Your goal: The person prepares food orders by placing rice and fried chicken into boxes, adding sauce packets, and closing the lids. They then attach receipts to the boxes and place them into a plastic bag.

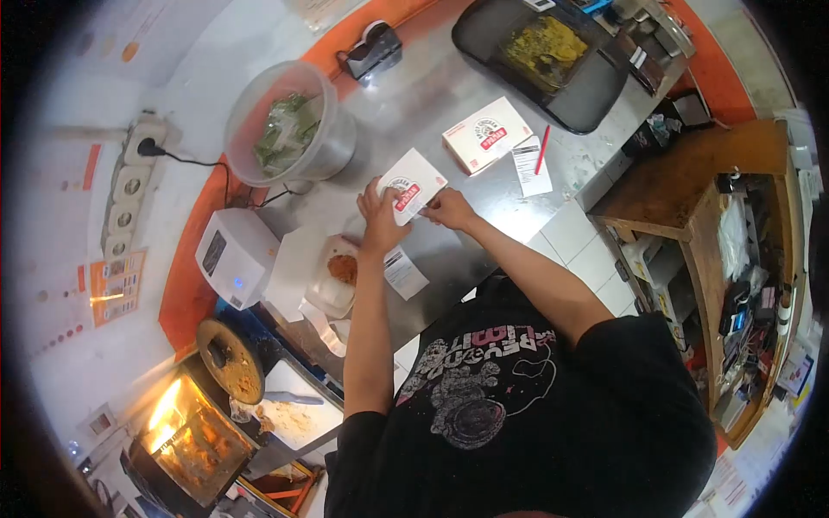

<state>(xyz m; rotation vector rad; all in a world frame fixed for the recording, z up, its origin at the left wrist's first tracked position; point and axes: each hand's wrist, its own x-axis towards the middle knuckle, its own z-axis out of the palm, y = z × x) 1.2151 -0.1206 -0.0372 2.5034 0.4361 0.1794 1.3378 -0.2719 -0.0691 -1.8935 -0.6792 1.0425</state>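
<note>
A white takeaway box [420, 171] with a red and black printed logo lies on the steel counter, its lid down. My left hand [380, 217] grips its left side, with fingers along the edge and thumb on top. At the near right corner, my right hand [450, 210] has its fingers closed on the edge of the box; the fingertips are partly hidden. Beyond them sits a second closed box [486, 136]. Left of my left forearm stands an open box [325, 292] with reddish-brown food [343, 269] inside. A printed receipt [404, 274] lies beside that forearm.
A red pen [542, 150] rests on another receipt [529, 175]. A clear tub [332, 142] holds green leaves. A white printer [237, 259] stands at the left, and a black tray [596, 108] with yellow food at the back. Flames [171, 406] burn at the lower left.
</note>
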